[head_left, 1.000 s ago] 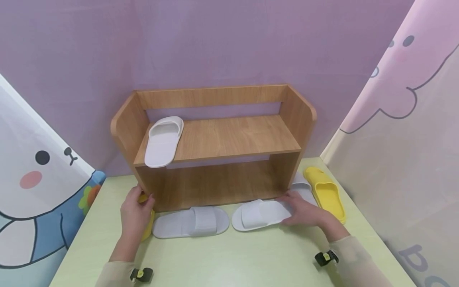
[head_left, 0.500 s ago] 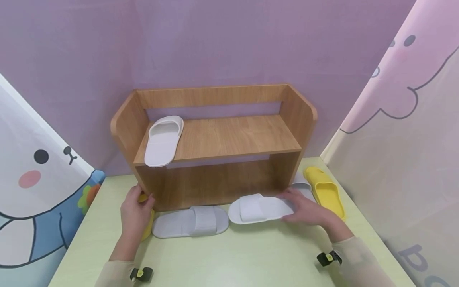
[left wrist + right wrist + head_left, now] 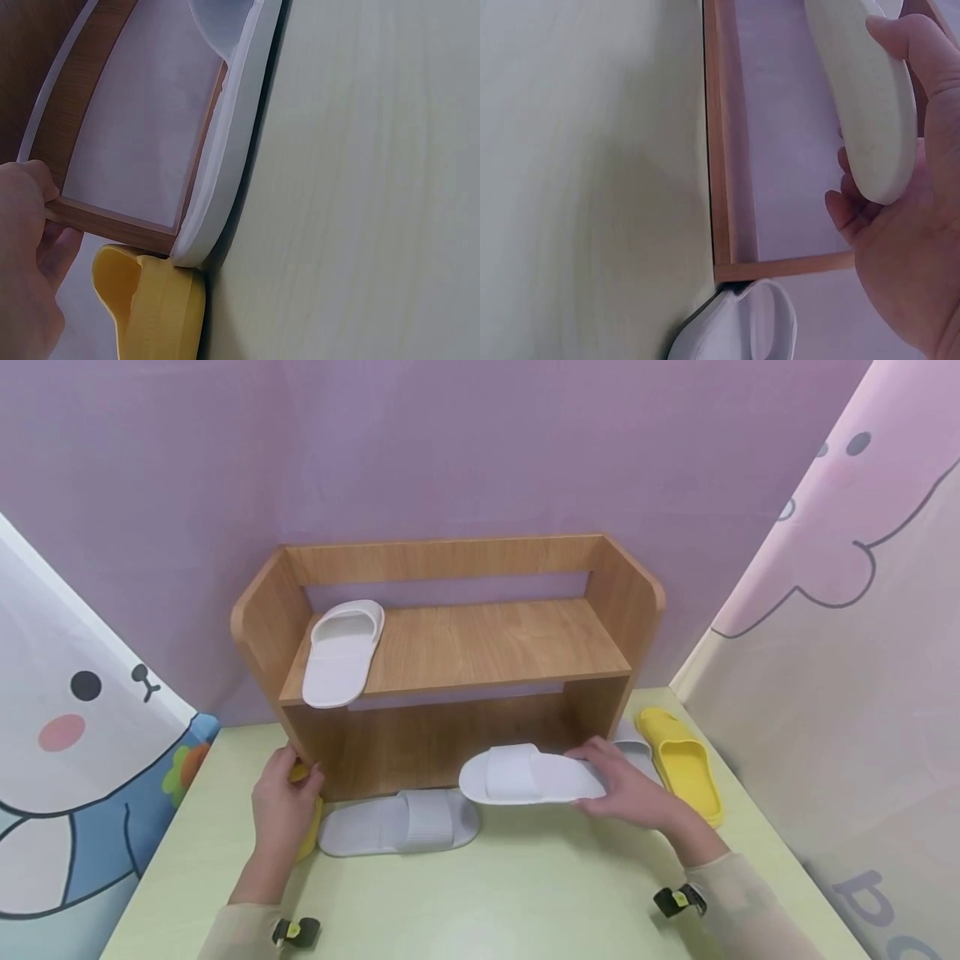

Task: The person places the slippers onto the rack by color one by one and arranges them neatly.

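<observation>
A smooth, pale yellow-green bench carries a two-tier, brown wood-grain rack; a plain purple backdrop rises behind that rack. My left grip pinches the front edge of the rack's left side panel, low down. My right grip holds a white strap slipper by its heel, lifted before the rack's lower bay. A light-grey, ribbed-strap slipper lies along the rack's front edge. Bare upper shelf stretches from a second white slipper at the rack's left to its right panel.
</observation>
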Demonstrator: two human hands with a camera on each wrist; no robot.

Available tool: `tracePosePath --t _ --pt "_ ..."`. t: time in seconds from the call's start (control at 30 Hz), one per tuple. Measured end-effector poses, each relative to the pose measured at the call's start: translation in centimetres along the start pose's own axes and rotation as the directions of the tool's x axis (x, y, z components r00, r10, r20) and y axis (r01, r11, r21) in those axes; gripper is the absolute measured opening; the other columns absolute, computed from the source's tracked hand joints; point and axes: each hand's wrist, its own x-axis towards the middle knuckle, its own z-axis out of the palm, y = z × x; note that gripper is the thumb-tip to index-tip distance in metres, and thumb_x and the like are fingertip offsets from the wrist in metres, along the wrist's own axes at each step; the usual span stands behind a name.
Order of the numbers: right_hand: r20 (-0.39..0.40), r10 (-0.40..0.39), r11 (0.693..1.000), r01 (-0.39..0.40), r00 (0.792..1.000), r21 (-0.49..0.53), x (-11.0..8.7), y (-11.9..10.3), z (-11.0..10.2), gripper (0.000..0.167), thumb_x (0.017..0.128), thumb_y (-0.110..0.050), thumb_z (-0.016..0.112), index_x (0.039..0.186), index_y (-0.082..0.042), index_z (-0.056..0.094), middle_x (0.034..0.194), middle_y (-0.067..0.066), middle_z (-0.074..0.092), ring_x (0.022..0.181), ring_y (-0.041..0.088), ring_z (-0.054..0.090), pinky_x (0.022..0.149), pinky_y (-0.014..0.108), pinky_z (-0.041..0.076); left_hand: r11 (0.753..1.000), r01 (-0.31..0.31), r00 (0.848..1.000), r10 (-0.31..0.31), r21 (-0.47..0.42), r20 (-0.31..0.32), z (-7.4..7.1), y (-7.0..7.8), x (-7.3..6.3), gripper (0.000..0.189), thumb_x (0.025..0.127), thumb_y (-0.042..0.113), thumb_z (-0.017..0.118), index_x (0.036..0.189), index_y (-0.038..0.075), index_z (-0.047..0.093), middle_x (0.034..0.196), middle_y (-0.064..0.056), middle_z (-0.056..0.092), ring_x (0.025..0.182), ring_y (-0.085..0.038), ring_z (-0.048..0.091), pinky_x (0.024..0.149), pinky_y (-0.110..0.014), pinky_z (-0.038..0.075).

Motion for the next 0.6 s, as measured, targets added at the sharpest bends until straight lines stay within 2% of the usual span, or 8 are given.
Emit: tracePosePath --t 0.33,0.6 --pt "-0.124 -0.067 0.998 0.069 0.990 0.008 1.1 -2.0 -0.1 0.069 0.088 -0.040 0.092 0.147 -0.014 0.067 0.131 -0.002 0.058 0.124 0.019 0.048 0.098 0.045 0.055 1.000 -0.014 1.000 0.013 -0.008 -0.022 0.1 -0.2 0.0 0.041 0.099 0.001 0.079 0.138 0.006 0.067 0.130 -0.017 0.070 0.124 -0.040 0.070 0.093 -0.059 0.064" --pt "-0.216 -0.137 0.988 0.148 0.967 0.033 1.6 -4.3 -0.7 0.072 0.084 -0.031 0.096 0.147 -0.011 0.068 0.131 -0.001 0.059 0.124 0.020 0.048 0.096 0.044 0.051 0.999 -0.032 0.999 0.031 -0.008 -0.034 0.2 -0.3 0.1 0.040 0.099 0.000 0.079 0.137 0.005 0.068 0.128 -0.017 0.070 0.121 -0.040 0.070 0.090 -0.057 0.065"
